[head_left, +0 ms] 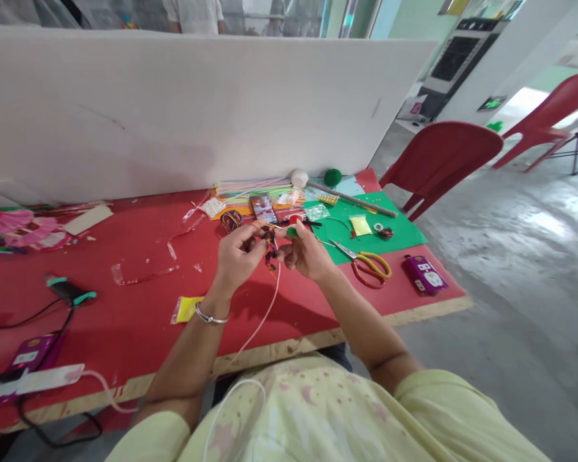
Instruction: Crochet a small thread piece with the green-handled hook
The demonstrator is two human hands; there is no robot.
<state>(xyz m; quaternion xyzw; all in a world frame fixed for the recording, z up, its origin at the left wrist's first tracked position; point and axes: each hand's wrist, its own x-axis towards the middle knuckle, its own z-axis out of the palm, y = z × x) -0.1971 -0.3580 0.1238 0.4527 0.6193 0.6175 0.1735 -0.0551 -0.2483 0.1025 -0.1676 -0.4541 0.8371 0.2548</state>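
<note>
Above the red tabletop my left hand (241, 253) is closed, pinching a small piece of dark multicoloured yarn work (270, 247) that dangles between my hands. A crochet hook (292, 231) with a green grip sits in my closed right hand (308, 251); its thin shaft points left into the yarn work, and its tip is too small to make out. Just beyond my left hand lies a ball of the same variegated yarn (231, 221). A pale cable (264, 317) runs down from behind the hands toward my shirt.
Scissors (366, 264) with red and yellow handles lie right of my hands, near a purple pack (424, 274). A phone (263, 209) rests behind the hands. Yellow packets (187, 310), a power bank with cables (48, 378) and a white board (173, 115) surround the workspace.
</note>
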